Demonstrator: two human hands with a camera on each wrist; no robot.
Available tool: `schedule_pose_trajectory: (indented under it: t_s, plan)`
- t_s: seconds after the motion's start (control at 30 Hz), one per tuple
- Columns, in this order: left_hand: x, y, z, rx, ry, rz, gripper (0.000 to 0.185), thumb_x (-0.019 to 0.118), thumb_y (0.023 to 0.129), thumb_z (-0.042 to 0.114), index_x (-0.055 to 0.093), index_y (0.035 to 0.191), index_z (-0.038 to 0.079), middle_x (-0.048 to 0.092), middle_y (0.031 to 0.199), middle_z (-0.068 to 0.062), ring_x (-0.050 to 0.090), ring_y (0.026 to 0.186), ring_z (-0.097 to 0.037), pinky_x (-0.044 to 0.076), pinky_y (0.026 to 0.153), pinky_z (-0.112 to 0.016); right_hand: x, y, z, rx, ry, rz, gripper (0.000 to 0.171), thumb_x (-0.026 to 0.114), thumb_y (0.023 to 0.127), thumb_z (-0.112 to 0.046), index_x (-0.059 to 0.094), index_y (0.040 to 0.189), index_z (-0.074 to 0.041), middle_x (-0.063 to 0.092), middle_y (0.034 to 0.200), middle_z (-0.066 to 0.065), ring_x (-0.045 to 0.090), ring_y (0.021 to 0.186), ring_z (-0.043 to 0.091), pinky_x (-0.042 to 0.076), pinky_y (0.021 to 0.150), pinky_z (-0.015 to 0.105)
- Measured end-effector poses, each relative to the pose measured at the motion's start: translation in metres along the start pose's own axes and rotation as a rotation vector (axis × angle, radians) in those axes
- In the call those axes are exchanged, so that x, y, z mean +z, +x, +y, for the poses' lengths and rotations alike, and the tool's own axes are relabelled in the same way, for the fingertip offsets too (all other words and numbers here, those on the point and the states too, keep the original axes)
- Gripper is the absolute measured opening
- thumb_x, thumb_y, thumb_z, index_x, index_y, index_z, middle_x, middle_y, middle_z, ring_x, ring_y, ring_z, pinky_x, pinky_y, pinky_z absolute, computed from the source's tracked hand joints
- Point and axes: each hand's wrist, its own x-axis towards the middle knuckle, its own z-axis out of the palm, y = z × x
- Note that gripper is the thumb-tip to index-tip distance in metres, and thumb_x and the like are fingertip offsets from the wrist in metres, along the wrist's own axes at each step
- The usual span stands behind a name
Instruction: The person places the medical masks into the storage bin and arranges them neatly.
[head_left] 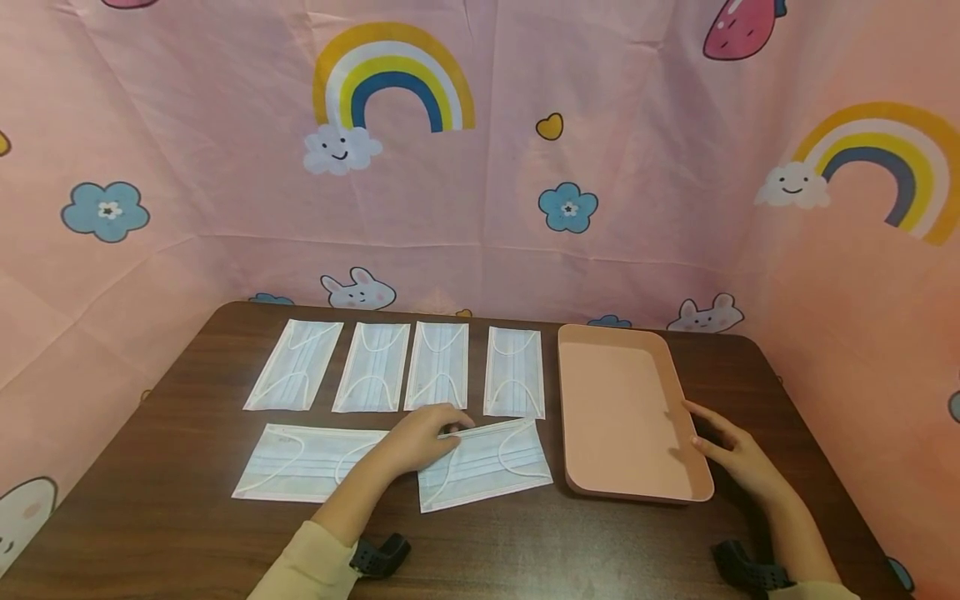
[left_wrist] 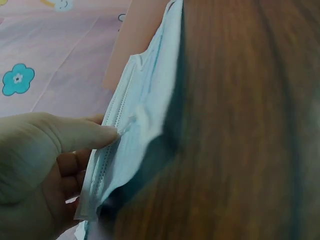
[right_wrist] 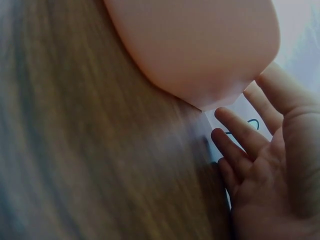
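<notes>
In the head view my left hand [head_left: 422, 437] pinches the upper edge of a pale blue face mask [head_left: 491, 467]. The left wrist view shows the thumb [left_wrist: 90, 134] on that edge, the mask slanting with its lower side close over the wood. A second face mask [head_left: 300, 458] lies to the left, partly under my left forearm. My right hand [head_left: 746, 458] is at the right side of a shallow pink tray [head_left: 637, 496], fingertips right at its wall. Those fingers are spread and loosely bent in the right wrist view.
Several more face masks [head_left: 442, 362] lie in a row along the back of the dark wooden table [head_left: 525, 550], left of the tray. Pink patterned cloth [head_left: 480, 183] hangs behind and beside the table. A black wrist strap [head_left: 381, 556] is on each arm.
</notes>
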Motion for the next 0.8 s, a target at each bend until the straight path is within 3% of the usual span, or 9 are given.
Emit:
schedule_pose_trajectory:
  t_s: [0.13,0.27,0.53,0.8]
  plan:
    - [-0.002,0.001,-0.001,0.032,-0.030,-0.013,0.021,0.063,0.088,0.006,0.071,0.107,0.013,0.054,0.079,0.012,0.050,0.075,-0.008,0.045,0.071,-0.029,-0.001,0.001,0.000,0.018,0.013,-0.006,0.053,0.057,0.097,-0.012,0.038,0.146,-0.005,0.029,0.149,0.026,0.023,0.137,0.016,0.015,0.095,0.075]
    - [-0.005,0.000,-0.001,0.063,-0.081,-0.025,0.022,0.063,0.089,0.006,0.071,0.108,0.013,0.058,0.082,0.011,0.052,0.077,-0.008,0.045,0.071,-0.029,-0.001,0.001,-0.002,0.043,0.020,-0.010,0.056,0.058,0.096,-0.013,0.036,0.146,-0.004,0.025,0.149,0.030,0.015,0.136,0.048,0.014,0.094,0.076]
    - [-0.007,-0.002,0.000,0.058,-0.207,-0.064,0.022,0.062,0.090,0.004,0.071,0.109,0.013,0.067,0.099,0.004,0.058,0.094,-0.013,0.046,0.086,-0.040,-0.001,0.001,-0.003,0.060,0.013,-0.013,0.057,0.059,0.096,-0.014,0.034,0.147,-0.005,0.023,0.150,0.029,0.012,0.135,0.052,0.014,0.093,0.077]
    - [-0.010,-0.002,0.005,0.064,-0.283,-0.075,0.027,0.062,0.091,0.004,0.070,0.114,0.016,0.067,0.108,0.006,0.059,0.103,-0.014,0.047,0.090,-0.041,0.000,0.001,-0.001,0.045,0.020,-0.010,0.056,0.058,0.096,-0.012,0.035,0.146,-0.003,0.023,0.148,0.032,0.014,0.134,0.052,0.016,0.093,0.076]
